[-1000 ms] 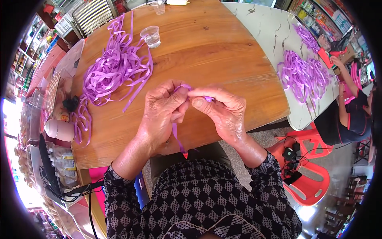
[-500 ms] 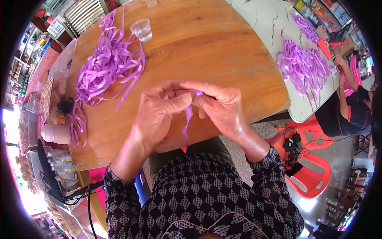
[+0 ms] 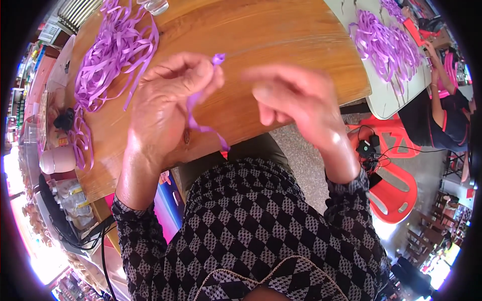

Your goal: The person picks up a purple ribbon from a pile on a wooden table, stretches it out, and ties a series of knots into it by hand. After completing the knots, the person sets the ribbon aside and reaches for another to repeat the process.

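Note:
My left hand pinches a narrow purple ribbon between thumb and fingers. At its upper end a small folded knot sticks out above the fingertips, and the loose tail hangs down in a curl below the hand. My right hand is apart from it, over the right part of the table, blurred by motion. Its thumb and forefinger are spread, and I see nothing between them. A large tangled heap of purple ribbon lies on the wooden table at the left.
The wooden table bears a clear plastic cup at the back. More purple ribbon lies on a white marbled table at right, beside another person. Red plastic stools with black cables stand below. A pinkish cylinder sits far left.
My hands have drawn apart: the left, still pinching the ribbon, moved left and up, while the right let go and moved right. The view has shifted, with the cup now near the top edge.

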Motion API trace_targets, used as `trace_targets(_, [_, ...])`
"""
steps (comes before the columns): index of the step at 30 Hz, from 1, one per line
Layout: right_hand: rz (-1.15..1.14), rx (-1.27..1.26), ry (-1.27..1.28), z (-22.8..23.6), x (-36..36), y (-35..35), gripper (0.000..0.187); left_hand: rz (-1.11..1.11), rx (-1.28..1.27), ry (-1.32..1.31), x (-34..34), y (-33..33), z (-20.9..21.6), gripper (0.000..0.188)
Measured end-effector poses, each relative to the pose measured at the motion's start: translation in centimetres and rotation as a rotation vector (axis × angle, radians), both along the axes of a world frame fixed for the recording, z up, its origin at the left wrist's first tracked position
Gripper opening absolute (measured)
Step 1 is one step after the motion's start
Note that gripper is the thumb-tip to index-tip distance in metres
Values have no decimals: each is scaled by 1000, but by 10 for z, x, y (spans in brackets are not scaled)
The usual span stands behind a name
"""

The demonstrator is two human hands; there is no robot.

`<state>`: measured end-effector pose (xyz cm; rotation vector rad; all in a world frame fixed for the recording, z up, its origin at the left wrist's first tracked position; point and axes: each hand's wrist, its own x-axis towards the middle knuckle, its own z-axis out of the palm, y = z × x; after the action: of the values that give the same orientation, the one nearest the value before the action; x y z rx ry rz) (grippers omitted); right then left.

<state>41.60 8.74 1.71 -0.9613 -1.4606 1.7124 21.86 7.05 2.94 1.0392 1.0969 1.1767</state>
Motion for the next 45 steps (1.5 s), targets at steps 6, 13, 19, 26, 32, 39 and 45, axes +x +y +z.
trace_targets(6, [-130, 462, 48, -21, -17, -24, 34, -90, 12, -238, 8, 6, 27, 18])
trace_targets(13, [199, -101, 183, -1, 8, -24, 18, -288, 63, -709, -47, 22, 58, 20])
trace_targets(19, [-280, 37, -116, -24, 103, -19, 8, 34, 38, -746, -176, 16, 22, 20])
trace_targets(26, [-477, 56, -214, -45, 175, -9, 10, 254, 71, -762, -276, 12, -21, 11])
trace_targets(32, [-485, 150, -215, -49, 182, -3, 15, 279, 89, -770, -261, 13, -32, 10])
trace_targets(39, [-409, 172, -78, -36, 117, -7, 15, 216, 155, -366, -134, 9, -10, 13])
trace_targets(45, [-221, 233, 76, -21, 62, -11, 9, 220, 164, 46, 6, 6, 4, 16])
